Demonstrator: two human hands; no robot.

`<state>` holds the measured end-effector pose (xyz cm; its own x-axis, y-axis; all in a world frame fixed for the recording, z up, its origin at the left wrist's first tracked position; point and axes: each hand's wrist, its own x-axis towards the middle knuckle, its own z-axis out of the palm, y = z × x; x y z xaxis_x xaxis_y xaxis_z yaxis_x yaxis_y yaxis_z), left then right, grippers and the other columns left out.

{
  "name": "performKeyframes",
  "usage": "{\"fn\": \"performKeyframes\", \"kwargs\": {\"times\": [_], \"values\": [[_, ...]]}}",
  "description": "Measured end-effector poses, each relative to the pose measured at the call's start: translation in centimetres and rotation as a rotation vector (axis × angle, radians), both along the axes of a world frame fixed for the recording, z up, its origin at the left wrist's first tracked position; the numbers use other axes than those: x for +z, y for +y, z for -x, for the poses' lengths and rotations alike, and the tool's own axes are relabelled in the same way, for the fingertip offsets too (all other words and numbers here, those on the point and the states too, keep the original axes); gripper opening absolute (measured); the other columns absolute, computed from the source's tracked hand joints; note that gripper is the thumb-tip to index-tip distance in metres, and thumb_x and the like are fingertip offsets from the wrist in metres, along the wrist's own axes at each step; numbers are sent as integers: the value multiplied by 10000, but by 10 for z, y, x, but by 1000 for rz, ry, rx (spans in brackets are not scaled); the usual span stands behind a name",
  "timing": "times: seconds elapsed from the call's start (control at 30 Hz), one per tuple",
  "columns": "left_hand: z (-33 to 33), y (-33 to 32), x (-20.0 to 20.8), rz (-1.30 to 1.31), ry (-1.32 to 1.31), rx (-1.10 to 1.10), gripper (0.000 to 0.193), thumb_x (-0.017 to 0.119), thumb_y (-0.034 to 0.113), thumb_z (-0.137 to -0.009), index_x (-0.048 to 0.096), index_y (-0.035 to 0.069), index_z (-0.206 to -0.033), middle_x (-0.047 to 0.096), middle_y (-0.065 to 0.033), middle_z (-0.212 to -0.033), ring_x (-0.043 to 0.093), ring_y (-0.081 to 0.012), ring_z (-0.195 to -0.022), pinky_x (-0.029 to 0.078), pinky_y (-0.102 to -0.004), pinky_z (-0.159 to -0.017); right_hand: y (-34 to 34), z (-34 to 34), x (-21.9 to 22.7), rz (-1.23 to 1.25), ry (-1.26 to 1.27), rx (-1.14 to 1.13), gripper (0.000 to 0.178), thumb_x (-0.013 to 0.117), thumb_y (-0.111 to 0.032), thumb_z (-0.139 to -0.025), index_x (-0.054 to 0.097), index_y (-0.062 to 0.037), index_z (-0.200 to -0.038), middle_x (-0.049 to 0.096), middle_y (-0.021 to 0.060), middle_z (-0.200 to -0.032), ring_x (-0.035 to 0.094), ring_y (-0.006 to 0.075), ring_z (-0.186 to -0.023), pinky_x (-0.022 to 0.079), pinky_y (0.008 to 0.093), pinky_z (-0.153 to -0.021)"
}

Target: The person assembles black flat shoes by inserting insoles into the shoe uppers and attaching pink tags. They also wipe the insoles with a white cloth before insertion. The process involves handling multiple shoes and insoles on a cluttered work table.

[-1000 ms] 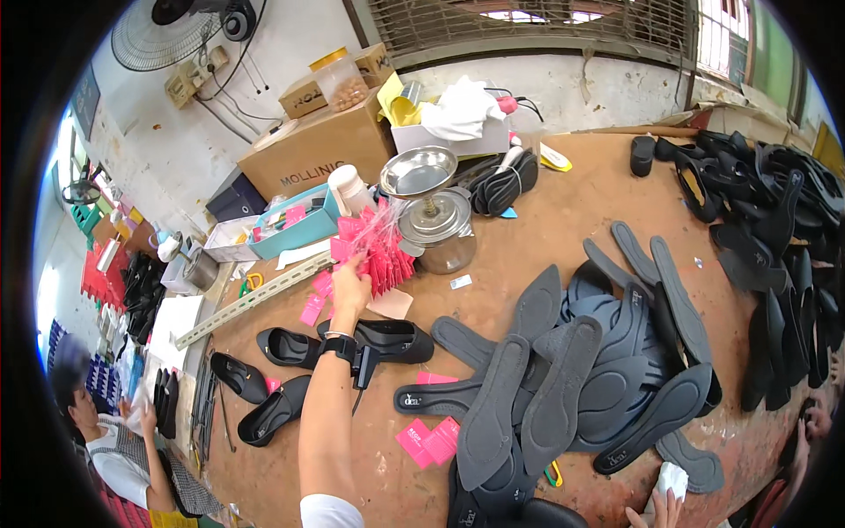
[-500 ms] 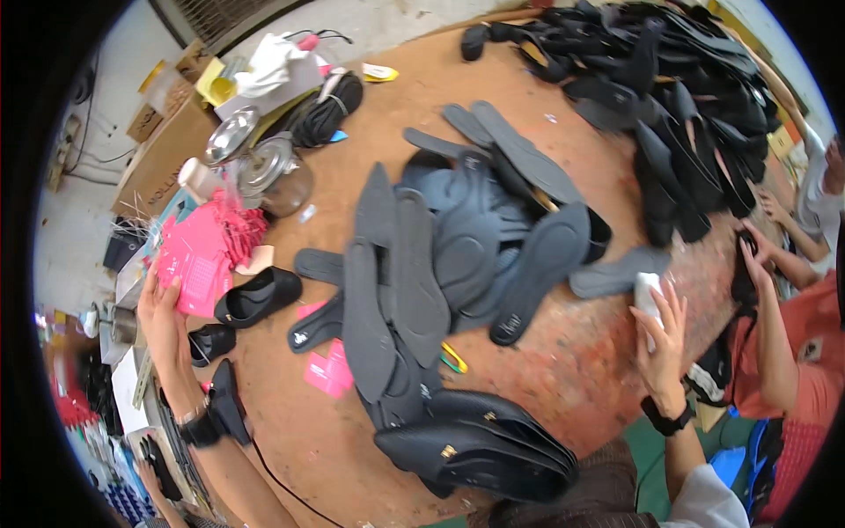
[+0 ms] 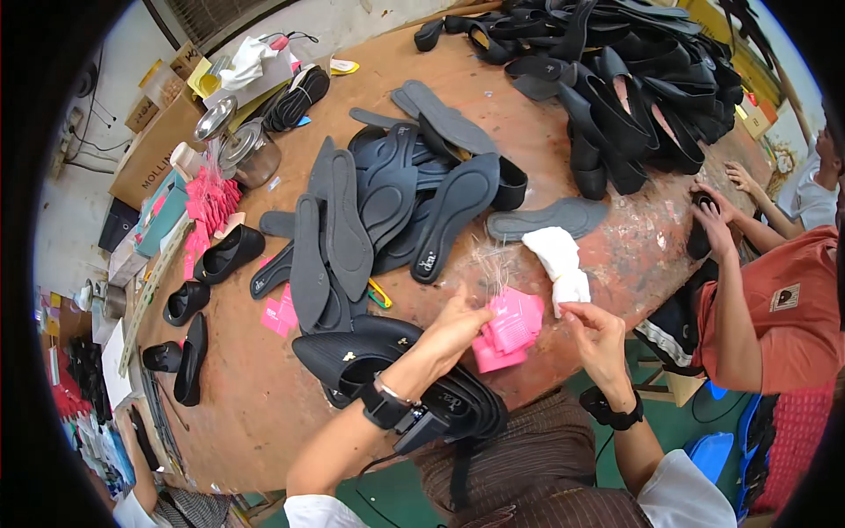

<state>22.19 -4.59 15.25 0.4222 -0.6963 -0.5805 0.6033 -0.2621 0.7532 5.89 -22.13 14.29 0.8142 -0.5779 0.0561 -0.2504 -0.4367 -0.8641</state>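
Observation:
A bunch of pink hang tags (image 3: 510, 327) with clear plastic strings fanning upward is pinched in my left hand (image 3: 451, 330), above the table's near edge. Beside it, my right hand (image 3: 603, 341) has thumb and forefinger drawn together at the lower end of a white cloth (image 3: 554, 257). Whether those fingertips hold the cloth or something small, I cannot tell. Black shoes (image 3: 352, 352) lie partly hidden under my left forearm. Left of my hands is a heap of dark grey insoles (image 3: 383, 211); one insole (image 3: 547, 220) lies apart, just behind the cloth.
A yellow-green cutter (image 3: 379, 293) and loose pink tags (image 3: 280, 312) lie by the insoles. Single black shoes (image 3: 229, 253) stand at the left, near a metal-lidded jar (image 3: 251, 157). Black shoes (image 3: 629, 106) are piled far right. A co-worker in an orange shirt (image 3: 775, 308) sits at the right.
My left hand has come from the pink tags at the left to the middle, carrying a bunch. My right hand has moved left, and the white cloth now spreads out beyond its fingers.

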Motion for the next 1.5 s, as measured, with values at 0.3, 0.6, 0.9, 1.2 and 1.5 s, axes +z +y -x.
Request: {"fn": "performKeyframes", "kwargs": {"times": [0.3, 0.6, 0.9, 1.2, 1.5], "values": [[118, 96, 36, -692, -1330, 572, 784, 668, 55, -908, 241, 19, -1565, 237, -236, -1608, 331, -372, -1439, 299, -449, -1159, -34, -42, 5, 172, 41, 140, 151, 694, -92, -862, 741, 15, -957, 724, 187, -792, 727, 298, -719, 564, 363, -671], [142, 91, -44, -290, -644, 907, 881, 548, -149, -880, 60, 10, -1596, 165, -174, -1639, 261, -260, -1474, 178, -356, -1209, -20, -163, -37, 382, 188, 226, 237, 760, -204, -780, 739, 18, -860, 686, 282, -799, 693, 441, -816, 553, 484, -742], [144, 130, -19, -310, -660, 559, 862, 512, -179, -843, 105, -22, -1586, 346, -205, -1561, 396, -253, -1404, 277, -330, -1167, -13, -182, -41, 190, 157, 260, 131, 702, -101, -795, 749, 15, -835, 721, 210, -768, 738, 307, -727, 574, 391, -683], [131, 114, -5, -503, -898, 691, 691, 606, 12, -939, 283, -3, -1550, 543, -165, -1341, 592, -216, -1143, 566, -287, -837, 14, -151, 11, -83, -310, 328, 95, 631, -68, -957, 647, 22, -929, 703, 62, -801, 648, 100, -669, 492, 240, -609], [119, 99, -2, -929, -1160, 654, 369, 672, 22, -879, 609, -5, -1242, 606, -175, -949, 590, -356, -817, 480, -437, -719, 59, -126, 66, 193, -797, 222, 87, 672, 27, -871, 663, 1, -954, 689, 117, -851, 675, 220, -727, 520, 312, -643]]}}
